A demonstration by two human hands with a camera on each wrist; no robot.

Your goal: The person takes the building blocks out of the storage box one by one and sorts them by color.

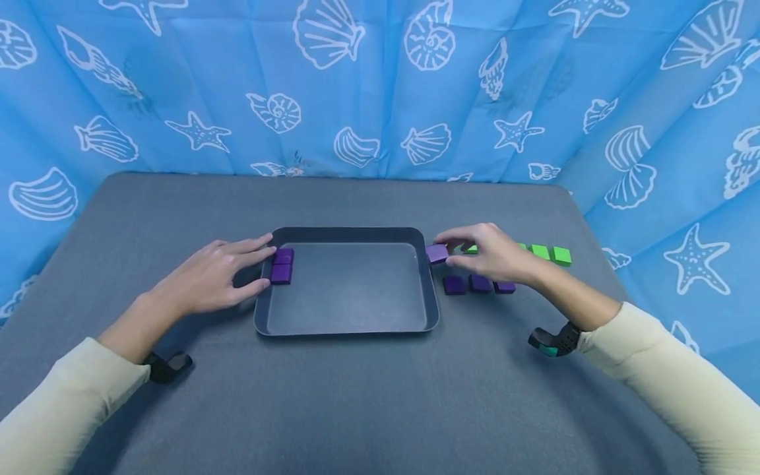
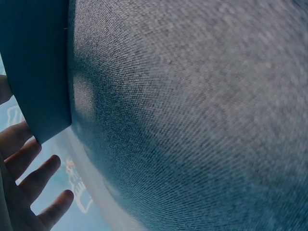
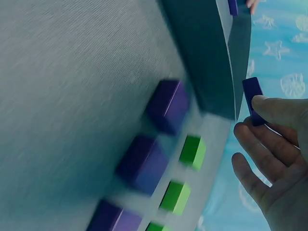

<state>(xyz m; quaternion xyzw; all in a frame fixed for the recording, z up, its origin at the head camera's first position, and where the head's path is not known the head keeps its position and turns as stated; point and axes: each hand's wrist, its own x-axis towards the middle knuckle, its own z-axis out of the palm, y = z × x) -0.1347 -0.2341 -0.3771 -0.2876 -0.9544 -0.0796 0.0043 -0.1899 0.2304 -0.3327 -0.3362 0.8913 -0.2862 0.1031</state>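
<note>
A dark grey rectangular tray [image 1: 347,290] lies on the table, with two purple blocks [image 1: 282,272] one behind the other along its inner left side. My left hand [image 1: 216,274] spreads its fairly straight fingers at the tray's left rim, fingertips close beside those blocks. The left wrist view shows its fingers [image 2: 45,175] around the corner of the tray's outer wall [image 2: 41,72]. Over the tray's right rim, my right hand [image 1: 489,254] pinches a purple block [image 1: 437,253] between thumb and fingers. The right wrist view shows this held block [image 3: 251,94] raised beside the tray wall.
Right of the tray, three purple blocks [image 1: 479,284] stand in a row on the grey table [image 1: 368,396]. Behind them runs a row of several green blocks [image 1: 539,251], partly hidden by my right hand. A blue curtain [image 1: 380,86] with shells hangs past the table's far edge.
</note>
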